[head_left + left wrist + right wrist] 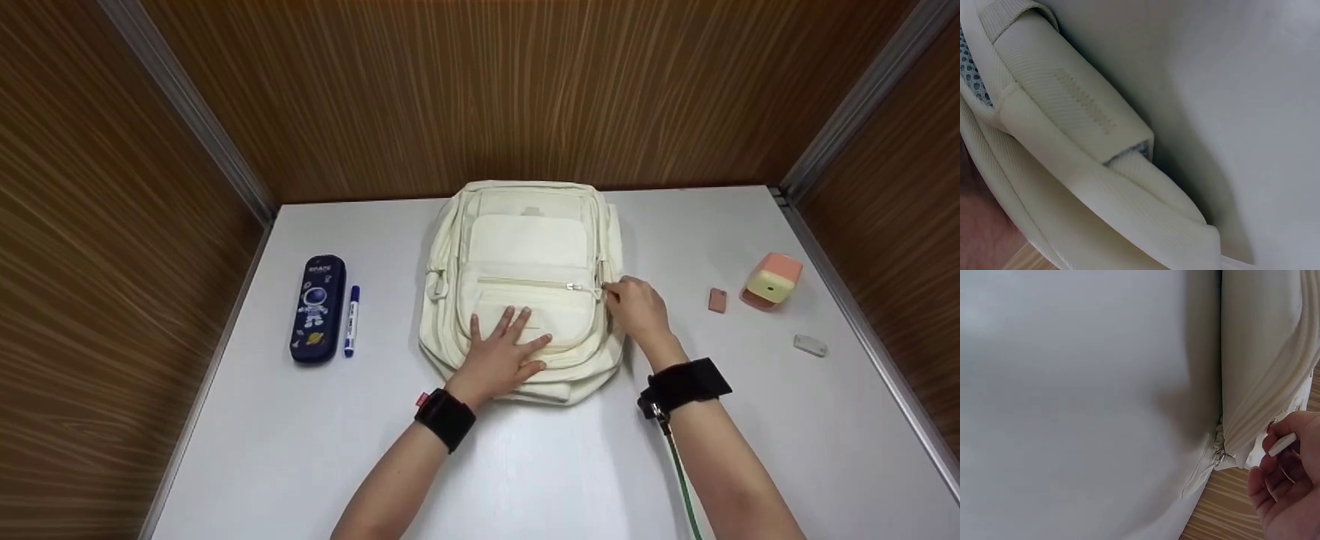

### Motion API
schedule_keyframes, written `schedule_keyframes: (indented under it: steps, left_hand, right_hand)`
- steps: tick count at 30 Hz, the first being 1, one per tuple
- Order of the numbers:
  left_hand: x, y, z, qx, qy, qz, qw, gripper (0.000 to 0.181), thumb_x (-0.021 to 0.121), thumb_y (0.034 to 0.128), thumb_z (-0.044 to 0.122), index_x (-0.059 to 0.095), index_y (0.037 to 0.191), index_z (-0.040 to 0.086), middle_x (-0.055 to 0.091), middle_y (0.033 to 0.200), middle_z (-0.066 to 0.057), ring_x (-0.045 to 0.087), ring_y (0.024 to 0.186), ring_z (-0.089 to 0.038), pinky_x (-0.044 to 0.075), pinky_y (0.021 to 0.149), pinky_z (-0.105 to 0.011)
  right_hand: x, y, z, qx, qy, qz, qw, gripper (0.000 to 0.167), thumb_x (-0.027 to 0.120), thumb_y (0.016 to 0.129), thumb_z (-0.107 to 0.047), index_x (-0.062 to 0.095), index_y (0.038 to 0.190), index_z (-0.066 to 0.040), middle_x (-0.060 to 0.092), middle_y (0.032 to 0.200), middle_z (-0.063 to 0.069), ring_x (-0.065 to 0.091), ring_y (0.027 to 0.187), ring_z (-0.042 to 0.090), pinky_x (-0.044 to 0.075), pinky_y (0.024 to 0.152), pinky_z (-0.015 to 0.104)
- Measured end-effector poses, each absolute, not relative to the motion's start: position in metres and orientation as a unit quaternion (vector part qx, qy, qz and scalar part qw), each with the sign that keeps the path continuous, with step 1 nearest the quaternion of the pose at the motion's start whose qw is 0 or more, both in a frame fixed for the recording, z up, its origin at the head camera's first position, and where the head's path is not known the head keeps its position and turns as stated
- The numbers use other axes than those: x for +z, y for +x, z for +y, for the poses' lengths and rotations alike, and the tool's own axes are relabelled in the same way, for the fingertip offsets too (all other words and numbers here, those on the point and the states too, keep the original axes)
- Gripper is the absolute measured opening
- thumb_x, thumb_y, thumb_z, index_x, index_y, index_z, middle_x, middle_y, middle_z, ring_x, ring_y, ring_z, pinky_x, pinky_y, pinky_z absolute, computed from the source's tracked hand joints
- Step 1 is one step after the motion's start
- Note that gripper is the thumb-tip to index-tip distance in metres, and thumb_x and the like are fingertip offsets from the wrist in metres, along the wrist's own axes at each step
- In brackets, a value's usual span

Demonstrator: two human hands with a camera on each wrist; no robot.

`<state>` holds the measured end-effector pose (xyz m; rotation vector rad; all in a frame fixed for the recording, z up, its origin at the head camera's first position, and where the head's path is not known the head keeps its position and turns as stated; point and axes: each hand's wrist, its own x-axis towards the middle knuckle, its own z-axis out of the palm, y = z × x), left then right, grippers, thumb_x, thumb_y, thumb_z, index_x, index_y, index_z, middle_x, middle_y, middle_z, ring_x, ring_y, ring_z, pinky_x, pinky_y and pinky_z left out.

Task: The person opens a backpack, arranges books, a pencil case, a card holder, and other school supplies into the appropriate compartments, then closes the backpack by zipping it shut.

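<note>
A cream backpack (529, 240) lies on the white table with its front pocket facing up. My left hand (501, 358) rests on the lower front of it, fingers spread and straight. At the right end of the pocket's zipper (525, 283), my right hand (637, 307) pinches a cream zipper pull (1282, 444) between thumb and curled fingers. The zipper line looks closed, with its slider at the right. In the left wrist view, a padded strap (1067, 95) shows at the bag's edge, and only part of the left hand appears.
To the left are a dark blue pencil case (319, 309) with an astronaut print and a blue-capped marker (352, 321). On the right stand a pink-and-yellow pencil sharpener (772, 280), a small pink block (717, 300) and a small grey piece (810, 346). Wood-grain panels (510, 97) border the table.
</note>
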<state>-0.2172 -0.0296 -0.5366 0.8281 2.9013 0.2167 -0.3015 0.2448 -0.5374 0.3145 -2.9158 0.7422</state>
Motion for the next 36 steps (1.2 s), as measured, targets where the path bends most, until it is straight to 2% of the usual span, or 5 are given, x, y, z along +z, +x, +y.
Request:
schedule_keyframes:
  steps: [3,10,20,28,36]
  left_hand:
    - [-0.536,-0.216,-0.029,0.073,0.272,0.958,0.057,0.052,0.029,0.1,0.062,0.039,0.148,0.044,0.012,0.163,-0.003,0.005,0.149,-0.028,0.006,0.104,-0.074]
    - [-0.536,-0.215,-0.024,0.064,0.263,0.961,0.051,0.051,0.031,0.1006,0.06,0.04,0.148,0.044,0.013,0.163,-0.003,0.006,0.149,-0.028,0.008,0.103,-0.075]
    - [-0.536,-0.225,-0.004,0.043,0.23,0.971,0.057,0.054,0.026,0.0999,0.063,0.031,0.151,0.046,0.008,0.164,-0.005,0.004,0.149,-0.031,0.01,0.102,-0.076]
    - [-0.535,-0.227,-0.001,0.047,0.228,0.971,0.056,0.053,0.027,0.1001,0.063,0.032,0.151,0.046,0.009,0.164,-0.005,0.004,0.148,-0.032,0.01,0.102,-0.076]
    - [-0.535,-0.226,-0.002,0.053,0.227,0.971,0.055,0.053,0.03,0.1004,0.062,0.033,0.15,0.045,0.01,0.163,-0.006,0.005,0.148,-0.032,0.01,0.102,-0.076]
  right_hand:
    - [-0.539,-0.293,0.244,0.252,0.107,-0.961,0.053,0.024,0.061,0.093,-0.006,0.072,0.113,0.002,0.066,0.094,0.018,0.061,0.08,0.035,0.048,0.067,0.047]
    - [-0.538,-0.278,0.237,0.233,0.099,-0.967,0.001,0.03,0.059,0.096,-0.008,0.066,0.121,0.005,0.06,0.089,0.015,0.055,0.074,0.029,0.046,0.064,0.043]
    - [-0.529,-0.301,0.241,0.173,0.126,-0.977,-0.017,0.031,0.056,0.099,-0.008,0.063,0.127,0.001,0.06,0.099,0.022,0.058,0.089,0.041,0.048,0.074,0.052]
    - [-0.524,-0.293,0.247,0.188,0.131,-0.974,-0.006,0.026,0.056,0.096,-0.006,0.07,0.116,0.001,0.059,0.086,0.02,0.058,0.08,0.041,0.047,0.067,0.053]
    - [-0.52,-0.272,0.251,0.202,0.121,-0.972,-0.021,0.024,0.058,0.095,-0.007,0.072,0.113,0.001,0.064,0.094,0.023,0.06,0.086,0.041,0.048,0.073,0.054]
